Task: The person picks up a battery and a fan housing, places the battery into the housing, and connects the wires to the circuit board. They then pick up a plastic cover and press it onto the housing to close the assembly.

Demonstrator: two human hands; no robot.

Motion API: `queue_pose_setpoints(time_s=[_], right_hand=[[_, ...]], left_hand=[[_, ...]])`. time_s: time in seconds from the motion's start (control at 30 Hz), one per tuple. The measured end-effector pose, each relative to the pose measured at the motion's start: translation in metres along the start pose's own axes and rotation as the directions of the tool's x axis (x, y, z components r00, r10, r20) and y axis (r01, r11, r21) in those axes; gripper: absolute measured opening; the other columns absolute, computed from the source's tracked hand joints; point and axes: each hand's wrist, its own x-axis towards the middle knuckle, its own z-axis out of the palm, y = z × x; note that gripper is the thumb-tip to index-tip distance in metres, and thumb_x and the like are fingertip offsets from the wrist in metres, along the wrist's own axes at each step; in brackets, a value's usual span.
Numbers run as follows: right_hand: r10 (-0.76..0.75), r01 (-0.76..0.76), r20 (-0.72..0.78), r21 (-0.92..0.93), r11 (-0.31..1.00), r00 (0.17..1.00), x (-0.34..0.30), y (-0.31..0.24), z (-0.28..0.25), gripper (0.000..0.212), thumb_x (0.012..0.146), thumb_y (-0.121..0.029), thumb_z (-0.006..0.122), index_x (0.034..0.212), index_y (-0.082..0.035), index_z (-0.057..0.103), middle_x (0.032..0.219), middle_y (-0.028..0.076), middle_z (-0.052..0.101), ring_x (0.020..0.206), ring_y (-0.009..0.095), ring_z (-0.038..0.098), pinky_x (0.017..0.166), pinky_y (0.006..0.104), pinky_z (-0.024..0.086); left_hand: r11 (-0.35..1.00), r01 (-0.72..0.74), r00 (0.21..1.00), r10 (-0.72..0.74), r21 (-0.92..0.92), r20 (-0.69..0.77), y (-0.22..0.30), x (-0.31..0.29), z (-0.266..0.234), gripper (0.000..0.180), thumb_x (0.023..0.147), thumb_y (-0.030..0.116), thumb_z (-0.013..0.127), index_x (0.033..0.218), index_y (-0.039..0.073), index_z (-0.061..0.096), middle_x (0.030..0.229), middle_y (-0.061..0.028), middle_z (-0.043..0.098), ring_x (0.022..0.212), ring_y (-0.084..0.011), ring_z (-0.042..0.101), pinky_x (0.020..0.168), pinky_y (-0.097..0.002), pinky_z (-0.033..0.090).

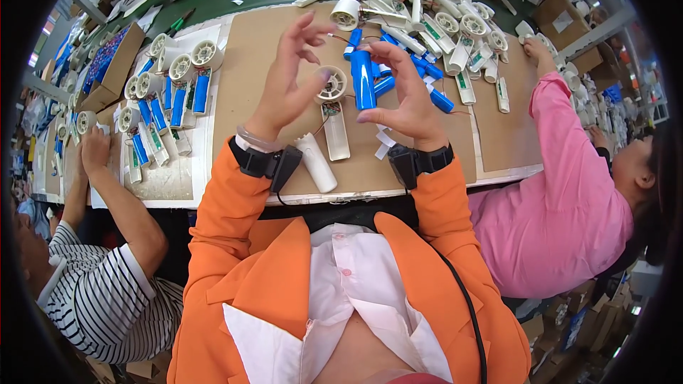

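A blue-wrapped battery (363, 80) stands upright between the thumb and fingers of my right hand (407, 96), raised over the brown board. My left hand (288, 75) is lifted to its left, fingers spread and nothing in them. Below and between my hands lies a white handheld fan body (336, 135), its handle uncovered, with a round fan head and wires showing. Beside it on the left is a loose white handle cover (315, 165). Several more blue batteries (425, 67) lie behind my right hand, partly hidden by it. Small white paper strips (385, 144) rest near my right wrist.
A large heap of white fan parts (448, 21) covers the back right. Fan bodies with blue batteries (174, 96) stand in a group on the left. A cardboard box (114, 67) is farther left. Co-workers sit on both sides, one in stripes (117, 299), one in pink (555, 206).
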Motion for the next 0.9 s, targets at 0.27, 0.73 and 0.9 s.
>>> queue_pose_setpoints(time_s=[0.27,0.73,0.9], right_hand=[[-0.162,0.182,0.097,-0.265,0.947,0.982,0.004,-0.004,0.010,0.092,0.057,-0.029,0.092,0.135,-0.008,0.048,0.131,0.009,0.052,0.120,0.029,0.048,0.105,0.0405,0.037],[-0.177,0.259,0.204,-0.509,0.821,0.963,0.006,-0.010,0.007,0.085,0.056,-0.025,0.089,0.130,-0.008,0.052,0.125,0.011,0.055,0.114,0.033,0.052,0.098,0.0410,0.041],[-0.201,0.272,0.192,-0.495,0.825,0.961,0.004,-0.005,0.004,0.082,0.055,-0.022,0.088,0.128,-0.007,0.053,0.123,0.009,0.056,0.109,0.029,0.054,0.097,0.0394,0.041]], left_hand=[[0.772,0.515,0.856,-0.443,-0.373,0.265,0.012,-0.001,-0.001,0.074,0.089,0.013,0.071,0.149,0.004,0.028,0.107,-0.0118,0.068,0.100,-0.0180,0.064,0.084,-0.0274,0.049],[0.854,0.520,0.841,-0.515,0.011,0.165,0.007,-0.002,0.003,0.074,0.086,0.015,0.075,0.147,0.003,0.033,0.085,-0.0034,0.067,0.082,-0.0090,0.062,0.076,-0.0254,0.049],[0.879,0.469,0.867,-0.477,0.090,0.143,0.006,-0.002,0.000,0.086,0.080,0.024,0.080,0.148,0.004,0.032,0.103,-0.0102,0.066,0.087,-0.0119,0.061,0.077,-0.0259,0.049]])
